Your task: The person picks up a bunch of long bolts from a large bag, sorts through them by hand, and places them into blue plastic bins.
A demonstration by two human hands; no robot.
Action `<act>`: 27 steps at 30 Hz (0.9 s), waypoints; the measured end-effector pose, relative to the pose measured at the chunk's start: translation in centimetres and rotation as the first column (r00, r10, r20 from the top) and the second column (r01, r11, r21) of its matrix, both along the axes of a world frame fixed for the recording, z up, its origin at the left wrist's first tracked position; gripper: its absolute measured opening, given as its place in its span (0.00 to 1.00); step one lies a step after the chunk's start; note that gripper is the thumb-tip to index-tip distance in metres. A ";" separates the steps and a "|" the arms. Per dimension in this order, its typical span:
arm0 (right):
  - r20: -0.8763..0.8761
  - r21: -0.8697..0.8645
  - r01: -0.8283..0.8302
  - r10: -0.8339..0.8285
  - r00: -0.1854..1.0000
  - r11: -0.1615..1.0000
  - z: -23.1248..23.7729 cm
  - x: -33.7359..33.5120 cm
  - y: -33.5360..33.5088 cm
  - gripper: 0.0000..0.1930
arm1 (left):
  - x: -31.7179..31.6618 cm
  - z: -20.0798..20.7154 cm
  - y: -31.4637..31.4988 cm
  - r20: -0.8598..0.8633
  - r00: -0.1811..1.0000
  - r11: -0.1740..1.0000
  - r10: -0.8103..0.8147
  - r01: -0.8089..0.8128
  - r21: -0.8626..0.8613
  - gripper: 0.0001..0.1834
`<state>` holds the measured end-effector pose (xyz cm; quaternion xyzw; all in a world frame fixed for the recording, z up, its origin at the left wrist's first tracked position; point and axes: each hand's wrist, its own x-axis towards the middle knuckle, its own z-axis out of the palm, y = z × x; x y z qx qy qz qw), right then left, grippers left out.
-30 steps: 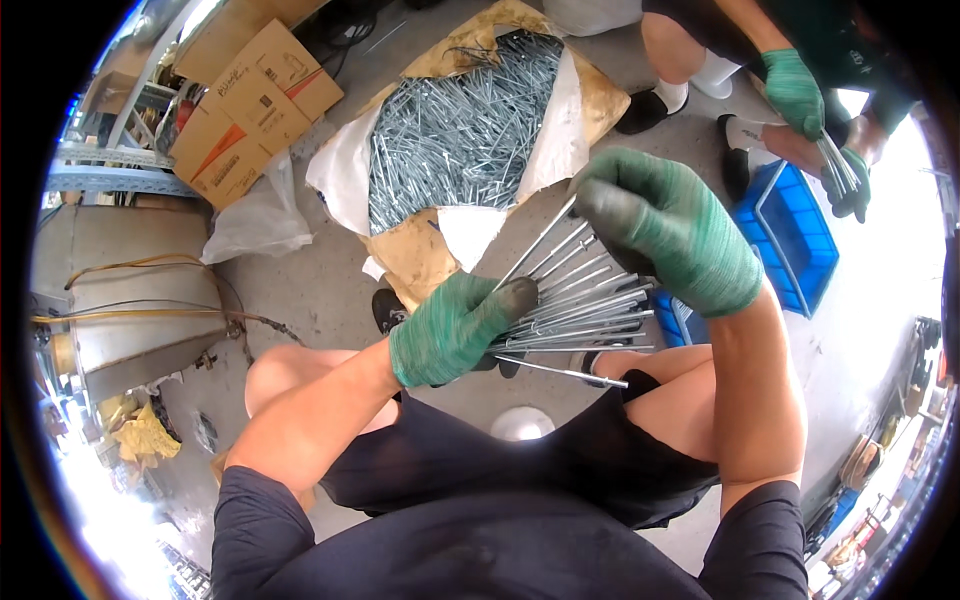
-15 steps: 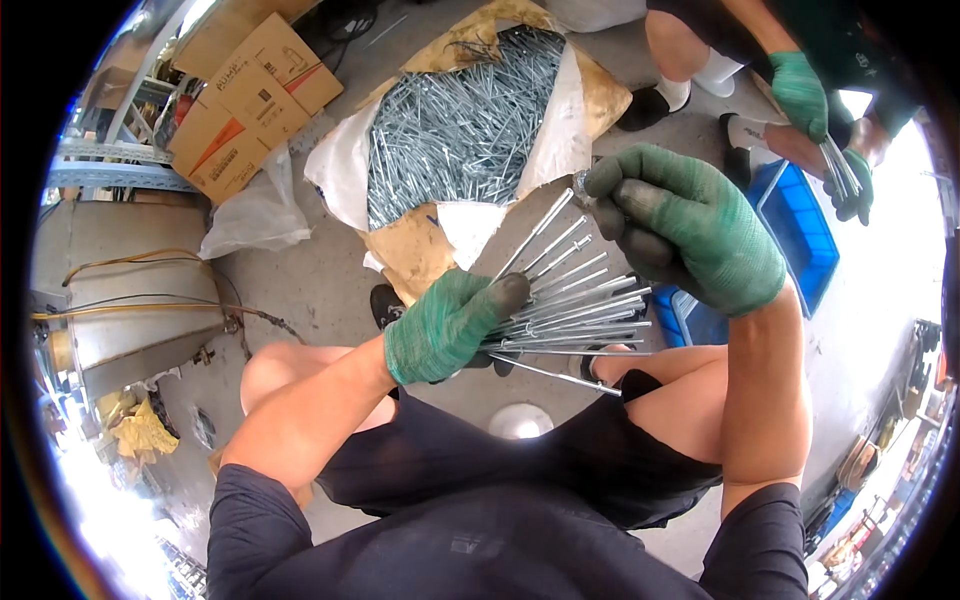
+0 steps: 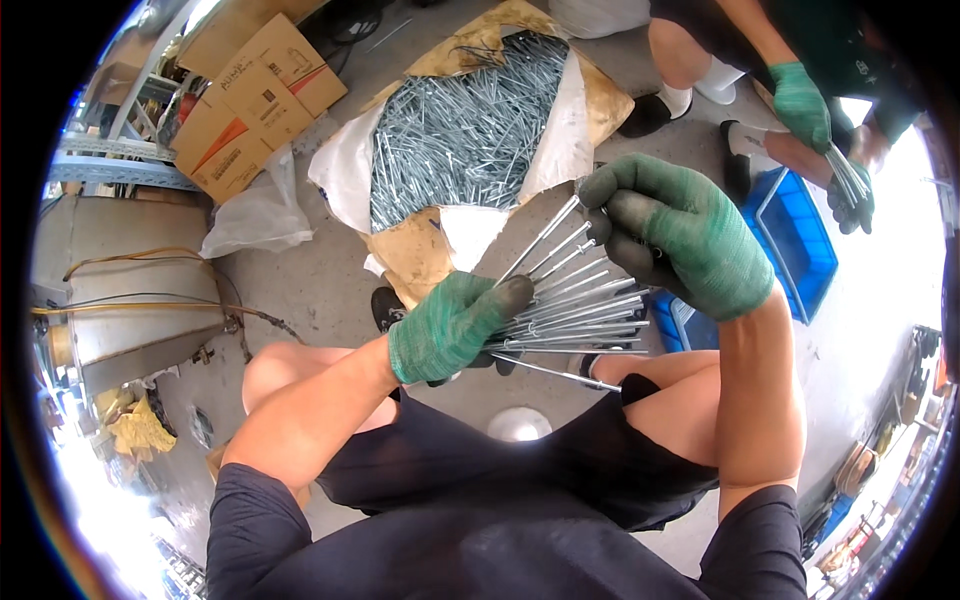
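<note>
A fanned bunch of long thin silvery metal rods (image 3: 585, 308) is gripped in my left hand (image 3: 445, 325), which wears a green glove with dark fingertips. The thumb presses across them while their ends spread to the right. Small collars show near the tips of some rods. My right hand (image 3: 690, 230), gloved alike, has its thumb and forefinger pinched together at the tip of the topmost rod. What that pinch holds is too small and too covered to make out; the other fingers are curled.
An opened sack (image 3: 575, 130) heaped with similar rods lies ahead on the floor. Blue crates (image 3: 800, 240) stand at the right, near a co-worker's gloved hand (image 3: 800, 105) with more rods. Cardboard boxes (image 3: 260, 105) and a metal cabinet (image 3: 140, 290) with hoses are at the left.
My right hand has shifted slightly left and down, its pinch coming closer onto the top rod's tip. The left hand keeps the fanned rods nearly in place.
</note>
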<state>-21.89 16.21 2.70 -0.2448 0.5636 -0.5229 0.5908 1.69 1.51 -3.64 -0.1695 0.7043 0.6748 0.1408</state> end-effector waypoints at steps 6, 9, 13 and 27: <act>-0.043 -0.024 -0.009 0.008 0.999 1.000 0.1 0.1 -0.1 0.13 | 0.0 -1.0 -0.3 -0.074 0.996 0.994 -0.055 0.048 -0.094 0.49; -0.035 -0.040 -0.029 0.028 0.999 0.999 0.3 0.0 -0.1 0.13 | 0.7 -3.3 -0.5 -0.451 0.865 0.918 -0.223 0.031 -0.395 0.48; -0.012 -0.003 0.007 -0.007 1.000 1.000 0.7 0.1 0.1 0.14 | 0.5 -3.8 -0.2 -0.675 0.631 0.813 -0.381 -0.119 -0.570 0.47; -0.108 -0.034 -0.077 0.073 0.992 0.996 0.0 -0.3 0.3 0.13 | 0.7 -3.5 -0.1 -0.629 0.672 0.776 -0.390 -0.129 -0.618 0.41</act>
